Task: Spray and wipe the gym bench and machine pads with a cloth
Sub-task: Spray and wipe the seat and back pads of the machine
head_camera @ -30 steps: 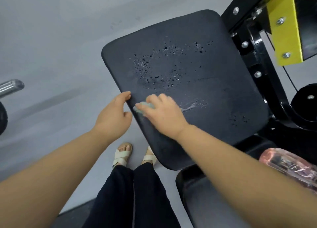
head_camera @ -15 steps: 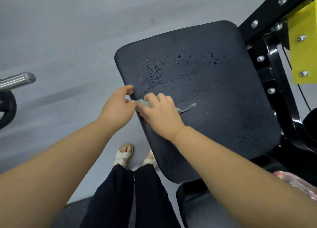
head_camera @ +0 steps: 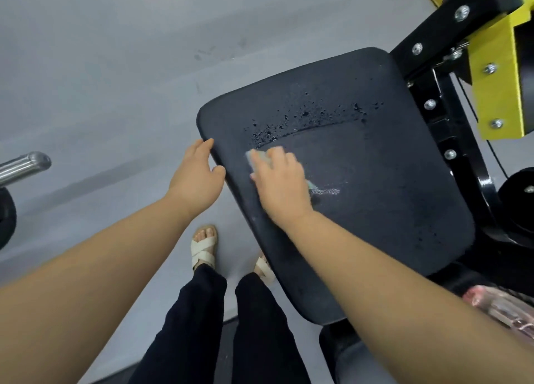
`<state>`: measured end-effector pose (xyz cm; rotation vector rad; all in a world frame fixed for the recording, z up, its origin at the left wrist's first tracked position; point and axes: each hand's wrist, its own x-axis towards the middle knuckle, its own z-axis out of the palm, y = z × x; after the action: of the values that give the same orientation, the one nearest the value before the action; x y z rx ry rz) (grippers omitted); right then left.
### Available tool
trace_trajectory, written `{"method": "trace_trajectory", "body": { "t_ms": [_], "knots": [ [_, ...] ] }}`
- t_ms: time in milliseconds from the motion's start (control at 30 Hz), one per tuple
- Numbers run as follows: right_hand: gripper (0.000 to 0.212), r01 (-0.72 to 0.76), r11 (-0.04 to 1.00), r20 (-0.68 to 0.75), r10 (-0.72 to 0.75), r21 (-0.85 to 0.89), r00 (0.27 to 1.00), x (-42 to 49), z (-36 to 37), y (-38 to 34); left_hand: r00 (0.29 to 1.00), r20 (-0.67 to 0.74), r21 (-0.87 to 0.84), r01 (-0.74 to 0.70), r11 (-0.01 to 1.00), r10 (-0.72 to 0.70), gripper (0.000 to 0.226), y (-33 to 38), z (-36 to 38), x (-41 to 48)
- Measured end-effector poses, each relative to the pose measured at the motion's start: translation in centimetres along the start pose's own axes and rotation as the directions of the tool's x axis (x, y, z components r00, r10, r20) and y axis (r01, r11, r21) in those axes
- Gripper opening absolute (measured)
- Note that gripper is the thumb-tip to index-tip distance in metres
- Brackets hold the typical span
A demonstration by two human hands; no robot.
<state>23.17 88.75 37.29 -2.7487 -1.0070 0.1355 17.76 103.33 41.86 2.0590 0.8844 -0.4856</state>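
Most cloth (head_camera: 261,159) sits beneath curled fingers (head_camera: 278,156) of right hand (head_camera: 281,185), seemingly gripped

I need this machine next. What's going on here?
A person is cleaning the black pad. Their right hand holds a pale cloth down on it, just below a band of spray droplets not yet wiped. The left hand rests against the pad's near edge. What looks like a pink bottle sits at lower right, partly out of view.
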Motion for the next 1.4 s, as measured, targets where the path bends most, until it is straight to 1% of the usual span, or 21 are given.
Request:
{"method": "trace_trajectory", "body": {
  "t_ms": [67, 133, 167, 233, 300, 367, 433, 533, 633, 700, 733, 800, 867, 933, 1000, 1067, 1167, 1233, 1267, 1333, 1400],
  "knots": [
    [0.036, 0.321, 0.947, 0.122, -0.322, 0.029, 0.939, -0.6, -0.4, -1.2, 1.0, 0.025, -0.026, 0.013, 1.0, -0.012, 0.057, 0.0, -0.9, 0.8],
    [0.037, 0.362, 0.932, 0.134, -0.359, 0.007, 0.924, 1.3, -1.2, 1.4, 0.998, 0.067, -0.027, 0.014, 1.0, -0.012, 0.056, 0.0, -1.7, 1.4],
    [0.037, 0.258, 0.965, 0.076, -0.254, -0.044, 0.964, 2.7, -1.6, 3.4, 0.996, 0.091, -0.018, 0.008, 1.0, -0.006, 0.055, -0.2, -2.3, 1.9],
    [0.034, -0.189, 0.978, -0.023, 0.188, -0.083, 0.982, 5.1, -2.9, 8.1, 0.991, 0.132, -0.001, -0.004, 1.0, 0.004, 0.055, -0.4, -2.8, 2.4],
    [0.037, -0.621, 0.782, -0.023, 0.621, -0.053, 0.784, 6.3, -3.5, 9.9, 0.984, 0.175, -0.006, -0.022, 1.0, 0.022, 0.056, -0.5, -3.2, 2.8],
    [0.037, -0.71, 0.694, -0.057, 0.709, -0.12, 0.703, 7.0, -2.3, 7.4, 0.981, 0.193, -0.035, -0.028, 0.999, 0.035, 0.055, -0.6, -3.3, 2.9],
    [0.034, -0.583, 0.804, -0.069, 0.579, -0.114, 0.812, 7.3, -0.3, 2.8, 0.982, 0.184, -0.057, -0.028, 0.998, 0.038, 0.055, -0.7, -3.3, 3.2],
    [0.04, -0.205, 0.976, 0.039, 0.208, -0.072, 0.977, 5.8, 1.8, -4.6, 0.986, 0.165, -0.084, -0.018, 0.996, 0.031, 0.055, -0.9, -3.3, 3.6],
    [0.041, 0.132, 0.988, 0.094, -0.14, 0.081, 0.986, 5.5, 1.3, -4.6, 0.985, 0.174, -0.128, 0.019, 0.992, 0.004, 0.057, -1.0, -3.6, 3.7],
    [0.037, 0.259, 0.966, 0.097, -0.258, -0.001, 0.961, 7.0, 0.1, -0.8, 0.981, 0.196, -0.143, 0.017, 0.99, 0.011, 0.058, -1.1, -3.7, 3.6],
    [0.034, 0.19, 0.979, 0.05, -0.187, -0.068, 0.981, 8.0, -0.5, 1.8, 0.98, 0.2, -0.143, 0.015, 0.99, 0.014, 0.057, -1.1, -3.8, 3.6],
    [0.033, -0.174, 0.977, 0.009, 0.177, -0.126, 0.984, 9.7, -1.9, 6.6, 0.98, 0.199, -0.127, 0.014, 0.992, 0.011, 0.057, -0.9, -3.8, 3.6],
    [0.037, -0.548, 0.828, -0.054, 0.545, -0.116, 0.836, 10.5, -2.2, 8.6, 0.983, 0.184, -0.105, 0.009, 0.994, 0.01, 0.057, -0.6, -3.5, 3.6],
    [0.04, -0.66, 0.739, -0.089, 0.654, -0.139, 0.751, 11.3, -1.2, 6.5, 0.987, 0.163, -0.109, 0.03, 0.994, -0.012, 0.057, -0.1, -3.1, 3.7],
    [0.038, -0.519, 0.851, -0.044, 0.517, -0.08, 0.855, 11.4, 0.6, 1.5, 0.992, 0.119, -0.146, 0.051, 0.988, -0.034, 0.056, 0.5, -2.7, 3.9],
    [0.038, -0.161, 0.987, 0.013, 0.161, -0.021, 0.987, 10.1, 2.1, -3.8, 0.997, 0.043, -0.273, 0.075, 0.959, -0.065, 0.047, 0.9, -2.3, 4.1],
    [0.037, 0.219, 0.972, 0.085, -0.226, 0.088, 0.97, 9.7, 2.4, -5.0, 0.974, 0.006, -0.489, 0.201, 0.849, -0.227, 0.047, 1.3, -2.5, 4.0],
    [0.03, 0.3, 0.952, 0.076, -0.304, 0.058, 0.95, 11.6, 1.4, -1.6, 0.962, 0.06, -0.523, 0.257, 0.812, -0.266, 0.053, 1.0, -2.6, 3.8],
    [0.031, 0.24, 0.971, 0.039, -0.239, -0.003, 0.97, 12.8, 1.1, 0.7, 0.962, 0.074, -0.532, 0.262, 0.805, -0.264, 0.052, 1.0, -2.6, 3.7],
    [0.032, -0.074, 0.991, 0.013, 0.076, -0.111, 0.997, 14.9, 0.1, 6.0, 0.964, 0.087, -0.561, 0.256, 0.787, -0.251, 0.043, 1.4, -2.5, 3.7],
    [0.036, -0.379, 0.915, -0.018, 0.38, -0.138, 0.925, 15.8, -0.9, 9.3, 0.968, 0.069, -0.56, 0.238, 0.794, -0.242, 0.038, 1.9, -2.2, 3.9]
  ]
}}
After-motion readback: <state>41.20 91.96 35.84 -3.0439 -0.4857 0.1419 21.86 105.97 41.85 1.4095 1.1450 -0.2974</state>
